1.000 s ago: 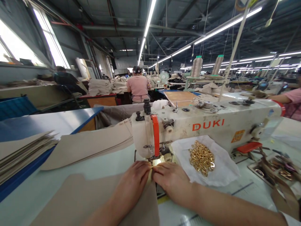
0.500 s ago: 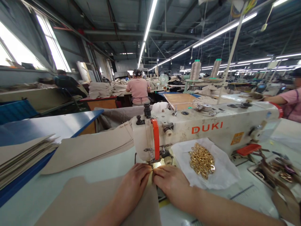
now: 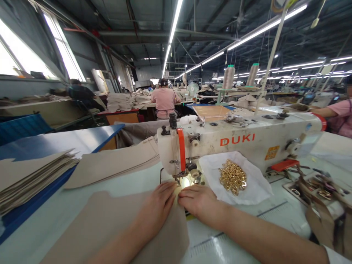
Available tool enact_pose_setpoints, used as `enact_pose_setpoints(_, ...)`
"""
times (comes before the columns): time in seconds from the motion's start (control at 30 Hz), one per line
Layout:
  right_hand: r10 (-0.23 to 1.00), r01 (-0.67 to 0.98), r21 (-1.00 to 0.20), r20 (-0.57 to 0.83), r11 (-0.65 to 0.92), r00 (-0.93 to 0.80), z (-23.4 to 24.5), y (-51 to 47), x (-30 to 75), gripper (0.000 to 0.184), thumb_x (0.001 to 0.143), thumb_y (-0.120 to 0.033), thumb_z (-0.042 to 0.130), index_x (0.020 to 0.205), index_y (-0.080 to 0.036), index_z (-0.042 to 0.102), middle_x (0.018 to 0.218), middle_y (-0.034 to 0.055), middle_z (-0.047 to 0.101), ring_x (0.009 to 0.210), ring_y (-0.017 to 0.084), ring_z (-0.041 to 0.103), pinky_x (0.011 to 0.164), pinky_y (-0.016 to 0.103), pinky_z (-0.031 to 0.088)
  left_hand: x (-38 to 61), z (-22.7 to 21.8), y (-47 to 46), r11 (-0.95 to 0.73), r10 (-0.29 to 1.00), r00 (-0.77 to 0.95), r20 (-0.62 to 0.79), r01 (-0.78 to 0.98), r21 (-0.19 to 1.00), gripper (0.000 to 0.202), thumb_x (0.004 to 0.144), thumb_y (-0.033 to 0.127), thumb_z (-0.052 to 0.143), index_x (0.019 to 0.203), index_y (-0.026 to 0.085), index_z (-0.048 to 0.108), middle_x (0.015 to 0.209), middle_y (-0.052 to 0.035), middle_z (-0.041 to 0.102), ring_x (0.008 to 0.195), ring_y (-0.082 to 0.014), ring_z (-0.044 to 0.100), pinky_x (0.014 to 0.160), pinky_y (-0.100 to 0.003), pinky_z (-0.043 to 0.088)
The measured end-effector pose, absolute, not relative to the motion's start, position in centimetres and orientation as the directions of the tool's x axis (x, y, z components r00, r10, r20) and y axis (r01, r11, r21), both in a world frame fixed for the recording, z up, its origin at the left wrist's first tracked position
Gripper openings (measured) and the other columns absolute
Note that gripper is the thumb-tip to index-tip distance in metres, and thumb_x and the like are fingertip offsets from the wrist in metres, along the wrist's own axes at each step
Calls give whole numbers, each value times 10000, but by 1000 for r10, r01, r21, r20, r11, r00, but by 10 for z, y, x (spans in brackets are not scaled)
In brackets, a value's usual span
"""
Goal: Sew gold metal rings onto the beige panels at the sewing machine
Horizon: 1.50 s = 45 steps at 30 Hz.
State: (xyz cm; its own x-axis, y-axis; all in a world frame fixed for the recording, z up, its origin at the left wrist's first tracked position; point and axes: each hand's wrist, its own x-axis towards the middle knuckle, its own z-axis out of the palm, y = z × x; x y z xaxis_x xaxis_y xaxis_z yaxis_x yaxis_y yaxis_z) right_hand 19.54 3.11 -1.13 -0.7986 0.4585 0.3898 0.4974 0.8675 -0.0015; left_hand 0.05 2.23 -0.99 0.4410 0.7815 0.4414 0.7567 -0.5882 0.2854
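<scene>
Clearly, in the head view, the fabric panel [image 3: 106, 214] spread toward seven o'clock from the needle end of the sewing machine [image 3: 209, 145], its far end under the fingertips there. Left hand [image 3: 161, 200] and right hand [image 3: 198, 203] lay half closed beside it, at seven and five o'clock, fingers together and pressed down at the panel; whether they pinched it, I could not tell. Good handling here probably called for light, even pressure, the edge kept straight, and fingertips well back from the needle. The pale desk [image 3: 41, 222] bore ruler marks at five o'clock, gold metal links [image 3: 233, 176] on a white cloth [image 3: 258, 189] at three, and curved panels [image 3: 112, 165] at nine. Beyond, a person in pink [image 3: 165, 99] sat at twelve, thread cones [image 3: 228, 77] stood at one, and bright windows showed at ten.
</scene>
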Motion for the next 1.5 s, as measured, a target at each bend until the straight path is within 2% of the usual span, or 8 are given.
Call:
enact_pose_setpoints(0.2, 450, 481, 3, 344, 877, -824, -7, 32, 196, 74, 907, -166, 578, 875, -148, 642, 960, 49, 690, 954, 183, 625, 906, 276, 479, -2, -14, 23, -602, 777, 505, 376, 771, 209, 373, 944, 219, 366, 1195, 135, 628, 1236, -112, 667, 1150, -230, 612, 1027, -399, 484)
enact_pose_setpoints(0.53, 478, 496, -10, 289, 868, -830, 3, 30, 195, 89, 901, -150, 567, 878, -125, 650, 945, 69, 694, 940, 187, 624, 892, 260, 468, -6, -18, 28, -609, 775, 508, 377, 760, 227, 360, 942, 237, 382, 1187, 180, 639, 1260, -81, 658, 1159, -228, 612, 1026, -397, 486)
enact_pose_setpoints(0.73, 502, 515, -1, 223, 857, -836, 10, 32, 193, 110, 899, -122, 554, 945, -112, 653, 1028, 84, 698, 1002, 188, 619, 940, 258, 457, -4, -17, 32, -574, 801, 489, 345, 790, 214, 387, 944, 258, 370, 1217, 155, 625, 1302, -103, 627, 1176, -244, 601, 1032, -409, 472)
enact_pose_setpoints(1.1, 494, 506, -4, 222, 862, -840, 3, 34, 192, 79, 878, -115, 589, 920, -114, 656, 1023, 86, 699, 1009, 188, 620, 946, 260, 453, -2, -13, 29, -555, 820, 462, 339, 788, 268, 370, 930, 257, 388, 1197, 177, 632, 1298, -86, 632, 1174, -245, 602, 1032, -422, 468)
enact_pose_setpoints(1.23, 494, 510, 6, 238, 860, -836, 3, 33, 191, 80, 878, -123, 600, 932, -111, 657, 1020, 84, 703, 1009, 197, 628, 933, 272, 473, 0, -10, 28, -544, 828, 462, 317, 797, 262, 386, 928, 249, 374, 1200, 141, 626, 1299, -111, 628, 1182, -247, 595, 1039, -415, 462)
enact_pose_setpoints(1.5, 484, 499, 12, 221, 867, -847, 2, 37, 190, 65, 876, -123, 608, 918, -111, 656, 993, 76, 702, 1012, 180, 625, 972, 250, 447, 2, -6, 27, -513, 850, 437, 293, 811, 279, 374, 930, 220, 375, 1195, 140, 627, 1295, -116, 630, 1182, -241, 595, 1045, -409, 455)
